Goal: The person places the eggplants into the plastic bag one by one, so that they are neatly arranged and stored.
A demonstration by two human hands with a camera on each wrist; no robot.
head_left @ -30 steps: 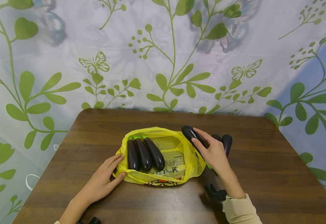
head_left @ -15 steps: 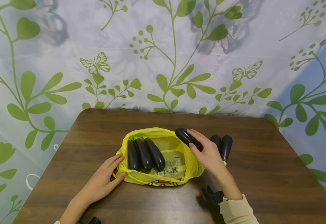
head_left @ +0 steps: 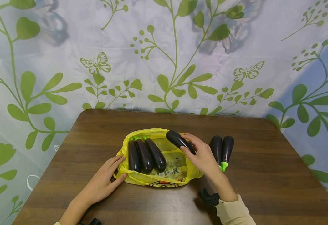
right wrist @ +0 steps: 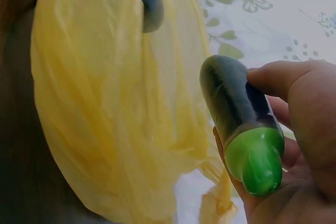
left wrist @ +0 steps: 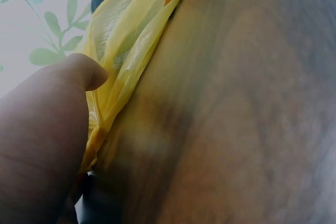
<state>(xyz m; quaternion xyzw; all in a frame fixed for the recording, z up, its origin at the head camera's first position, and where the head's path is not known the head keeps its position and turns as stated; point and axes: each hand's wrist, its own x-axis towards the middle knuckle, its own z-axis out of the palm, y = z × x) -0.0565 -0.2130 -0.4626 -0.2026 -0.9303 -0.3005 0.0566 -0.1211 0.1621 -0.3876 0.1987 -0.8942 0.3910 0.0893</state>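
Observation:
A yellow plastic bag (head_left: 193, 170) lies with its mouth facing up, and three dark eggplants (head_left: 145, 155) with green caps lie side by side in its left part. My right hand (head_left: 204, 157) holds another eggplant (head_left: 176, 139) between thumb and fingers, over the bag's right rim. In the right wrist view, that eggplant's green cap (right wrist: 257, 161) points toward the camera. My left hand (head_left: 100, 181) rests against the bag's left side, fingers and thumb spread apart. From the left wrist, the thumb (left wrist: 86, 72) shows touching the yellow plastic; the other fingers are mostly hidden there.
Two more eggplants (head_left: 221, 150) lie together on the brown wooden table (head_left: 265, 175), right of my right hand. Behind the table's far edge hangs a pale cloth (head_left: 141, 78) printed with green leaves and butterflies.
My right hand has moved left with its eggplant, from beside the bag to over its right part. The two eggplants on the right are now uncovered. My left hand has stayed in place.

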